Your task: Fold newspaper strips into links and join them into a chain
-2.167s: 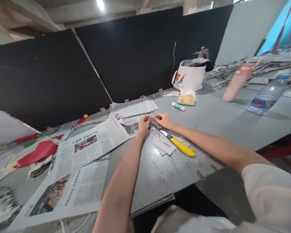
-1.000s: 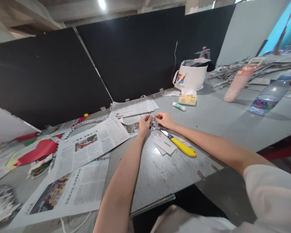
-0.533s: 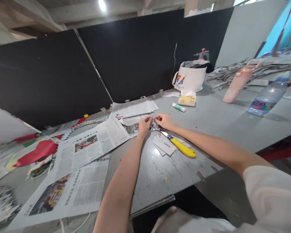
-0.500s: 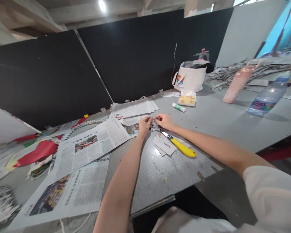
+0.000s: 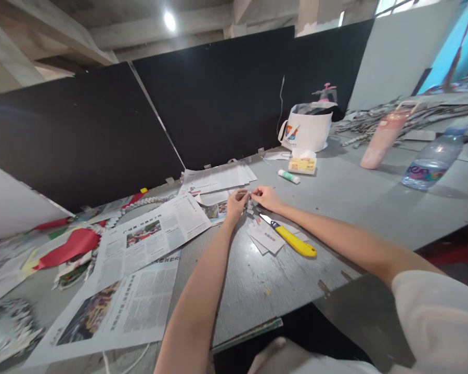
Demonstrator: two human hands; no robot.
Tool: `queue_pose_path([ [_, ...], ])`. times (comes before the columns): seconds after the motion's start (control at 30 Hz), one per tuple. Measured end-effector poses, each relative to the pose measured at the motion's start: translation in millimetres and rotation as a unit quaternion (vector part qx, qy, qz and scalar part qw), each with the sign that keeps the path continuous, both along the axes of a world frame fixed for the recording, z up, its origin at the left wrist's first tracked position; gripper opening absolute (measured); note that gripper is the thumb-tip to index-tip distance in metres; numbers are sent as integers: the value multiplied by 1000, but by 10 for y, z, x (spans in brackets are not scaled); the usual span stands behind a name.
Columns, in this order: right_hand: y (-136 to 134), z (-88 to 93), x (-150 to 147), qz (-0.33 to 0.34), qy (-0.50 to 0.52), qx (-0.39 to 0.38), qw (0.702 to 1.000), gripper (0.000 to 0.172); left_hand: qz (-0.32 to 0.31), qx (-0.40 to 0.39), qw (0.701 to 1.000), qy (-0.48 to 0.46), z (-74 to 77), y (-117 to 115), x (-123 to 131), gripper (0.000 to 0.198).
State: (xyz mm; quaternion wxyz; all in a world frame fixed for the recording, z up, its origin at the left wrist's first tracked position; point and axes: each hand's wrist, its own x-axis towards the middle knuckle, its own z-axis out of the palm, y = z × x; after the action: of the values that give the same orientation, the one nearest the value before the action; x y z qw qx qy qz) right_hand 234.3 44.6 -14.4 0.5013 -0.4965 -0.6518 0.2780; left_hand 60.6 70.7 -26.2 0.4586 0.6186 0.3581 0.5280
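Observation:
My left hand (image 5: 237, 205) and my right hand (image 5: 267, 199) meet over the table, fingertips almost touching. Both are closed in a pinch on a small grey-white folded paper piece (image 5: 250, 204); fingers cover much of it, so its full shape is hidden. Just below and to the right lies a yellow-handled utility knife (image 5: 294, 240), its blade out and pointing towards the hands. Part of it rests on small cut paper sheets (image 5: 265, 237). Left of my left hand are printed newspaper pieces (image 5: 217, 209).
Newspaper sheets (image 5: 156, 223) spread across the left, near a braided paper chain (image 5: 152, 199) and red paper (image 5: 70, 248). Behind are a stack of papers (image 5: 218, 177), a glue stick (image 5: 288, 176), tissues (image 5: 302, 165) and a white bag (image 5: 308, 127). A pink bottle (image 5: 384, 140) and water bottle (image 5: 429, 163) stand right.
The view has shifted slightly, so the scene sits a little lower and to the right. My hands keep their pinch on the folded paper, with the left fingers slightly rearranged.

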Motion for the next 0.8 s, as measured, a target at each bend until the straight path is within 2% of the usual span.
queue_pose_path([
  [0.3,14,3,8,6,11,-31,999,20,-21,29,999,33,-12,-10,-49,48],
  [0.5,13,6,-15,-27,13,-30,999,14,-17,32,998,44,-50,1,-39,51],
  [0.8,48,-41,-3,-12,18,-22,1000,17,-9,20,999,33,-27,-16,-38,50],
])
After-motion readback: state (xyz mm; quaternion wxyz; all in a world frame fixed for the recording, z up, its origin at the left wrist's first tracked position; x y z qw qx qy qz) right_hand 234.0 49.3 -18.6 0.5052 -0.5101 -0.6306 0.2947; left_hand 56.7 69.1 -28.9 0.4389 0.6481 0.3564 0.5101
